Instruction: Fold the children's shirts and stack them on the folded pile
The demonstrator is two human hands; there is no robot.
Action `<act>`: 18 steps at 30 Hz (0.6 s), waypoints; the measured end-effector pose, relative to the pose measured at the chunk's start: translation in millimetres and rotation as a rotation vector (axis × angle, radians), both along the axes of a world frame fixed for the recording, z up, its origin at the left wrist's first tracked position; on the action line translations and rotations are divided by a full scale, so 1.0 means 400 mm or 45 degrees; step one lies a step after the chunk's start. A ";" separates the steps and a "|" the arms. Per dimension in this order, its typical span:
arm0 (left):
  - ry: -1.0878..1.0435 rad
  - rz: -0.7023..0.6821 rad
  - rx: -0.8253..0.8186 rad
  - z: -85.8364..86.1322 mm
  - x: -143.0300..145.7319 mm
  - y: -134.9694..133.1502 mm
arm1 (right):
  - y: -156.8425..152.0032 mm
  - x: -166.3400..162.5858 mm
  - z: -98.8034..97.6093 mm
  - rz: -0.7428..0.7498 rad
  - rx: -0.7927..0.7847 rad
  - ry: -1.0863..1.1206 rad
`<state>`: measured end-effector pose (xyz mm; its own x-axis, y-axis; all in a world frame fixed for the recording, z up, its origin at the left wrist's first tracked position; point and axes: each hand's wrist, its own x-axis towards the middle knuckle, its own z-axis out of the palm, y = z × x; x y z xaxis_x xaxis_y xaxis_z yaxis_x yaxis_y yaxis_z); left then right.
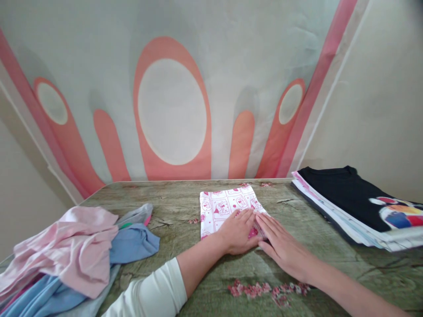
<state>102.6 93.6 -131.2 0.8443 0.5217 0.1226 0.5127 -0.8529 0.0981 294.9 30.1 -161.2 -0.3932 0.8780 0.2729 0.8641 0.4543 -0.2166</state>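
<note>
A white cloth with a pink cartoon print (216, 209) lies folded into a rough square on the table, in the middle of the head view. My left hand (240, 232) rests flat on its near right part, fingers stretched out. Along the cloth's right edge lies my right hand (280, 246), its fingers extended and its fingertips close to those of the left. Both hands cover the near right corner of the cloth. Neither hand grips anything that I can see.
A loose heap of clothes, with a pink garment (82, 246) and a blue one (134, 244), lies at the left. On the right stands a neat stack of folded clothes topped by a black T-shirt (343, 198). Behind the wood-patterned table (185, 273) rises a printed backdrop (172, 110).
</note>
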 end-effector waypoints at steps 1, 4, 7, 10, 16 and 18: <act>0.002 -0.009 -0.004 -0.001 -0.001 0.000 | -0.006 -0.004 -0.005 0.001 -0.043 -0.059; 0.016 -0.010 -0.011 -0.003 -0.010 0.010 | -0.013 0.000 -0.017 -0.026 -0.104 -0.146; 0.049 0.183 -0.021 -0.003 -0.034 0.039 | -0.009 0.013 -0.019 -0.039 -0.112 -0.144; 0.117 0.410 -0.040 -0.003 -0.068 0.075 | 0.001 0.027 -0.013 0.001 -0.131 -0.146; 0.181 0.587 -0.097 -0.011 -0.088 0.090 | 0.048 0.066 -0.002 -0.001 -0.166 -0.175; 0.190 0.616 -0.102 -0.013 -0.077 0.077 | 0.069 0.082 -0.004 -0.022 -0.166 -0.189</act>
